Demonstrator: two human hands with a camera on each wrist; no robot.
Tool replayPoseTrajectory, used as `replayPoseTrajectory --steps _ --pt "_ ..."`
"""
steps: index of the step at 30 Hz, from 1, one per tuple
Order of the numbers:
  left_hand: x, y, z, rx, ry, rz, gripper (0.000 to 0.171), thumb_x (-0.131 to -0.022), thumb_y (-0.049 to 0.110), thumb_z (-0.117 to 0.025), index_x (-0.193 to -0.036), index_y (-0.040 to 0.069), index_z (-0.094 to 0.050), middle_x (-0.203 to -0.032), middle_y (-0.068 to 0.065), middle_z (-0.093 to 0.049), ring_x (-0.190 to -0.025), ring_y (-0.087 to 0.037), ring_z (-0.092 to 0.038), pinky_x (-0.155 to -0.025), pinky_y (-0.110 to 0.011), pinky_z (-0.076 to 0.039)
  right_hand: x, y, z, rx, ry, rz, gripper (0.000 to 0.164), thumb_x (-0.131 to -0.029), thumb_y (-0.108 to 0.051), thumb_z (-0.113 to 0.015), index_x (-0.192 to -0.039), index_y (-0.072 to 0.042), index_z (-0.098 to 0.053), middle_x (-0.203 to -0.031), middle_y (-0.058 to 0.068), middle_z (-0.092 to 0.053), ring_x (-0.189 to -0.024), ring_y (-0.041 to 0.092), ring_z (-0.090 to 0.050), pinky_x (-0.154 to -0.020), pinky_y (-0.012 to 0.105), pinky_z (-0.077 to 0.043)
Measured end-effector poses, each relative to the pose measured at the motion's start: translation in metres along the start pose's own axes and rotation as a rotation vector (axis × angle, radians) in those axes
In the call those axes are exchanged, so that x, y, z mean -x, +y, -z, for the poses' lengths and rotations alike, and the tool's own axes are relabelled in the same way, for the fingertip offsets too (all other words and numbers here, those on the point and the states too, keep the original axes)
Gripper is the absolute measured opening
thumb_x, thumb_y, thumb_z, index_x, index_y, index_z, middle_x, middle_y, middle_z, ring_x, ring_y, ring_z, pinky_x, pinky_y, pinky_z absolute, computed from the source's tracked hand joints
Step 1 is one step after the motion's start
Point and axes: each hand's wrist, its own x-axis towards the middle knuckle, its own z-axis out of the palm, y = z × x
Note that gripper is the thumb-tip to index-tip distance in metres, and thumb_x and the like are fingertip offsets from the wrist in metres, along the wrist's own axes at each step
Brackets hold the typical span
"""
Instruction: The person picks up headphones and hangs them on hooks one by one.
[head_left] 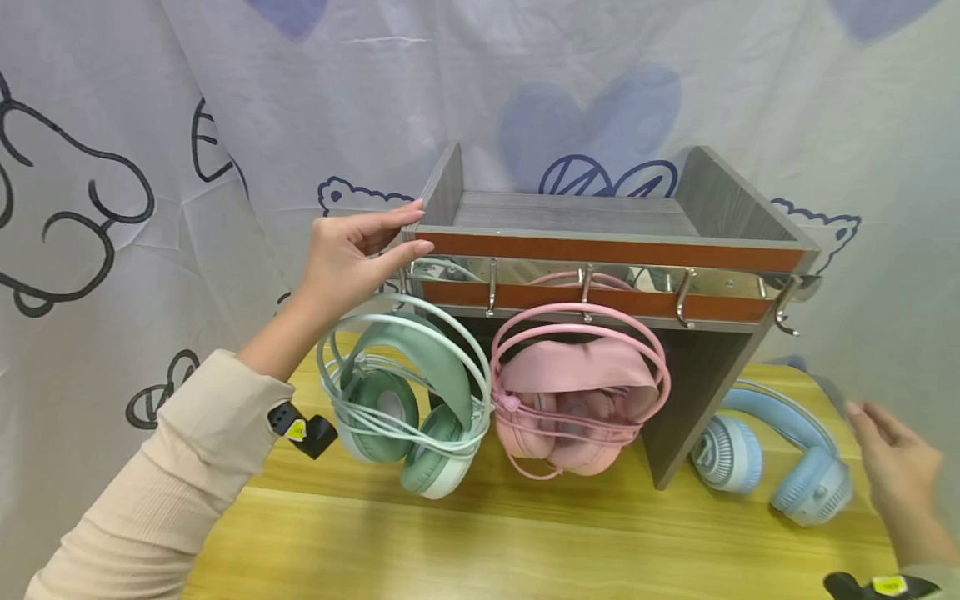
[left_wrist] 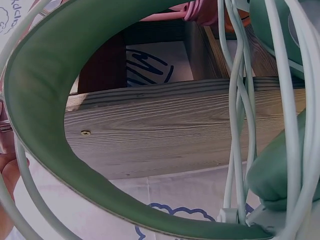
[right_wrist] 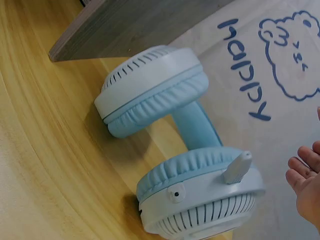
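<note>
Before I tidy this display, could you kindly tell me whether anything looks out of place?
Only the blue headphones stand out: they lie on the table beside the rack, whereas the green pair and pink pair hang from its hooks. I see no spill or damage.

The rack (head_left: 570, 215) is grey with a streaky wood grain; two orange-brown strips (head_left: 600, 247) cross its front, and its hooks (head_left: 492, 287) are silver. At the rack's left end, the green headphones (head_left: 390, 408) pair deep green pads and headband with pale mint hoops and cables. Below the rack's middle, the pink headphones (head_left: 577, 367) are pink throughout. Right of the rack, the blue headphones (head_left: 780, 417) have light blue cushions and whitish cups lined with dark slits. Beneath the rack, the bench (head_left: 450, 550) is grained yellow. Behind it, the whitish curtain (head_left: 225, 50) carries lavender-blue hearts and dark blue outline drawings. Left of the rack, the sleeve (head_left: 187, 467) is ribbed beige.
</note>
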Motion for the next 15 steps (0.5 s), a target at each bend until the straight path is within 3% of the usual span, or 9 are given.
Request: replayPoseTrajectory --steps 2,4,6,8,11,15 --pt "0.0 0.0 0.0 -0.001 0.001 0.0 0.03 -0.075 0.0 -0.073 -0.104 -0.007 -0.067 -0.111 -0.018 -0.066 -0.098 0.007 -0.062 -0.084 -0.015 -0.053 -0.005 0.005 0.0 0.014 0.016 -0.019 0.059 -0.083 -0.051 -0.06 -0.135 -0.03 -0.043 -0.119 -0.028 -0.054 -0.101 -0.016 -0.053 -0.093 0.005 -0.043" --pt "0.0 0.0 0.0 -0.005 0.0 0.005 0.03 -0.075 0.0 -0.073 -0.104 -0.007 -0.067 -0.111 -0.017 -0.066 -0.099 0.003 -0.063 -0.083 -0.015 -0.053 -0.002 0.004 -0.002 0.054 0.026 -0.058 0.061 -0.084 -0.053 -0.056 -0.138 -0.029 -0.039 -0.124 -0.024 -0.054 -0.109 -0.011 -0.053 -0.096 0.009 -0.043" --pt "0.0 0.0 0.0 -0.017 -0.003 0.012 0.03 -0.075 0.001 -0.074 -0.104 -0.006 -0.067 -0.111 -0.016 -0.066 -0.1 -0.005 -0.065 -0.083 -0.016 -0.053 0.007 -0.005 -0.003 0.1 0.014 -0.126 0.067 -0.085 -0.056 -0.051 -0.142 -0.026 -0.032 -0.143 -0.013 -0.037 -0.13 0.0 -0.04 -0.111 0.023 -0.033" --pt "-0.001 0.0 0.0 -0.026 -0.007 0.019 0.031 -0.075 0.002 -0.074 -0.105 -0.005 -0.067 -0.112 -0.015 -0.066 -0.1 -0.014 -0.066 -0.083 -0.016 -0.053 0.011 -0.007 -0.004 0.111 0.008 -0.163 0.07 -0.086 -0.057 -0.049 -0.144 -0.024 -0.028 -0.15 -0.006 -0.025 -0.14 0.01 -0.025 -0.117 0.031 -0.024" --pt "-0.001 0.001 0.0 -0.034 -0.013 0.025 0.031 -0.076 0.003 -0.074 -0.105 -0.005 -0.067 -0.112 -0.014 -0.066 -0.101 -0.02 -0.066 -0.083 -0.016 -0.053 0.0 0.009 -0.005 0.087 0.044 -0.173 0.07 -0.084 -0.059 -0.05 -0.143 -0.027 -0.03 -0.148 -0.013 -0.027 -0.141 0.01 -0.023 -0.118 0.029 -0.022" --pt "-0.001 0.002 0.0 -0.024 -0.008 0.025 0.03 -0.076 0.002 -0.073 -0.104 -0.006 -0.067 -0.112 -0.015 -0.066 -0.101 -0.016 -0.066 -0.083 -0.015 -0.053 -0.03 0.045 -0.003 0.057 0.087 -0.169 0.07 -0.079 -0.063 -0.054 -0.14 -0.034 -0.034 -0.144 -0.02 -0.03 -0.138 0.003 -0.027 -0.116 0.022 -0.023"
